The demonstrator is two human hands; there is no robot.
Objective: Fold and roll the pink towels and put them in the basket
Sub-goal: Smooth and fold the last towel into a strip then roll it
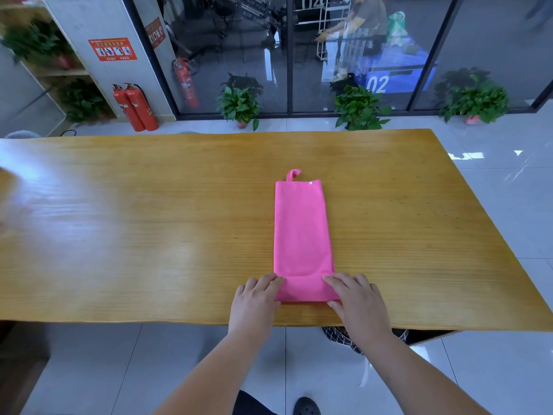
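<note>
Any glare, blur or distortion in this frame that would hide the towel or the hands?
Head view: pink towel, left hand and right hand are sharp, evenly lit. Head view: pale glare washes the left of the table; the far left edge is smeared. Head view: wide-angle bending curves the table edges; the glass wall carries reflections.

Left hand (254,304) and right hand (356,301) bare, forearms (209,369) bare to frame edge; dark trouser leg (251,405), black perforated clog (306,406) below.
</note>
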